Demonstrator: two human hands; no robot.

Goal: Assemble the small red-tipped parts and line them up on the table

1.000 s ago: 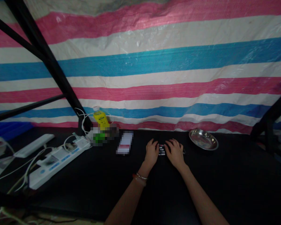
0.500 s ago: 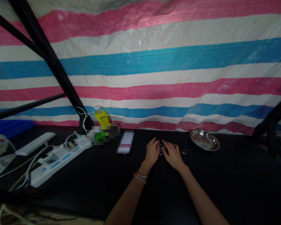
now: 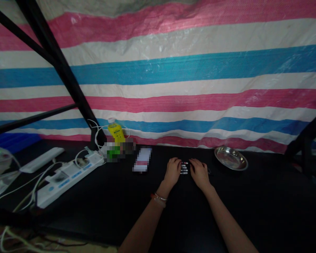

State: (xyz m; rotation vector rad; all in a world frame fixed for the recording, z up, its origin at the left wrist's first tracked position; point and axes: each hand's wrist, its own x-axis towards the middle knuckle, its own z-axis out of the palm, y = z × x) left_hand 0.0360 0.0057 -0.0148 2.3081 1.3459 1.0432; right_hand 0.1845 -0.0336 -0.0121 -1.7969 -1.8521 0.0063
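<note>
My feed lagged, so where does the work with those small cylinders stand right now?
Looks done: a few small cylinders lie in a neat row on the black table. In hand: the left hand and right hand flank that row, fingertips at its ends. Left: the metal dish looks empty; nothing has reached it.

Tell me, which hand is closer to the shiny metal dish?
Right. The right hand lies between the small batteries and the metal dish; the left hand sits on the batteries' far side.
</note>
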